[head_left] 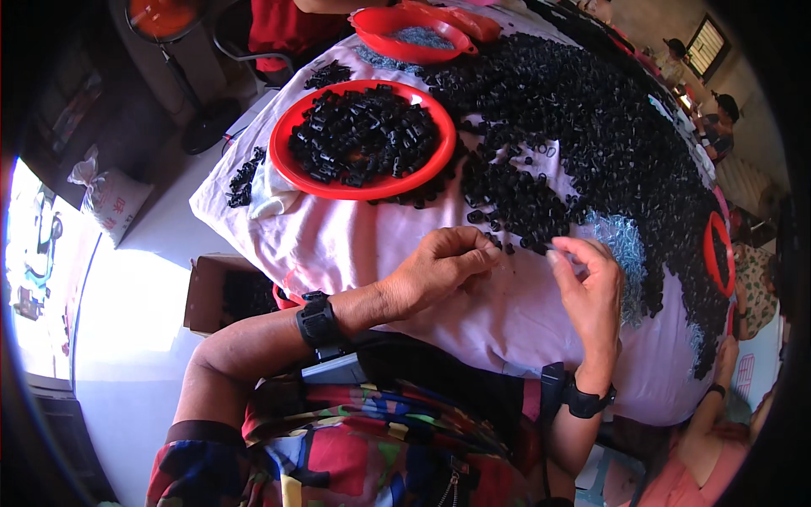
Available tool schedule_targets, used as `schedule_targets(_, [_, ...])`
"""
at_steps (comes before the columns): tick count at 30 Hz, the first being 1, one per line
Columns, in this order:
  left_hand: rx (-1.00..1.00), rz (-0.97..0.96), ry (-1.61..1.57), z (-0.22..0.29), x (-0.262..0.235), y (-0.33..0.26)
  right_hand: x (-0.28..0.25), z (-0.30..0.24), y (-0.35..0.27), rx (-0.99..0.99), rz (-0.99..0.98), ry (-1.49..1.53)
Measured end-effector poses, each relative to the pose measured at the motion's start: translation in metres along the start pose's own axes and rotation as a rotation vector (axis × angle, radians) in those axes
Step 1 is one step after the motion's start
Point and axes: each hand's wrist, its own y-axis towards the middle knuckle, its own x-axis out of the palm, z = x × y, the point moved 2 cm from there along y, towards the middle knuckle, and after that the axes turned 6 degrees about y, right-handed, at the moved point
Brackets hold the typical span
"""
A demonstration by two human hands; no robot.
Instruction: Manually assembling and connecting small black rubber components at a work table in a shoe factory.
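Note:
Close together over the pale pink cloth (405, 241), my two hands face each other. My left hand (452, 266) is closed, thumb and forefinger pinched beside small black pieces; what it holds, if anything, is too small to make out. My right hand (590, 283) is also closed in a pinch, its fingertips at the edge of the black pieces (528, 203); its contents cannot be told. Just beyond the right hand lies a heap of thin silvery-blue pieces (623, 245). Ahead and left, a red oval basin (296, 175) holds larger black clip-like parts (363, 135).
A big spread of black pieces (541, 80) covers the table's far side. Another red basin (372, 42) holds silvery pieces. A cardboard box (203, 291) with black parts stands below the left edge. Other people sit around; a co-worker's arm (718, 389) is at the right.

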Motion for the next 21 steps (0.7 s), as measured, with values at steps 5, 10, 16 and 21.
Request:
schedule_targets(5, [0.010,0.000,0.009,-0.002,-0.003,-0.005,0.016,-0.054,0.003,-0.153,-0.109,0.426])
schedule_targets(10, [0.012,0.001,-0.002,0.008,-0.001,-0.006,0.020,-0.052,0.001,-0.135,-0.055,0.449])
schedule_targets(16, [0.324,0.221,0.612,0.015,-0.032,0.002,0.018,-0.026,0.000,0.030,-0.073,0.431])
schedule_targets(21, [0.455,0.130,1.052,0.008,-0.028,-0.002,0.024,-0.023,0.000,0.065,-0.155,0.375])
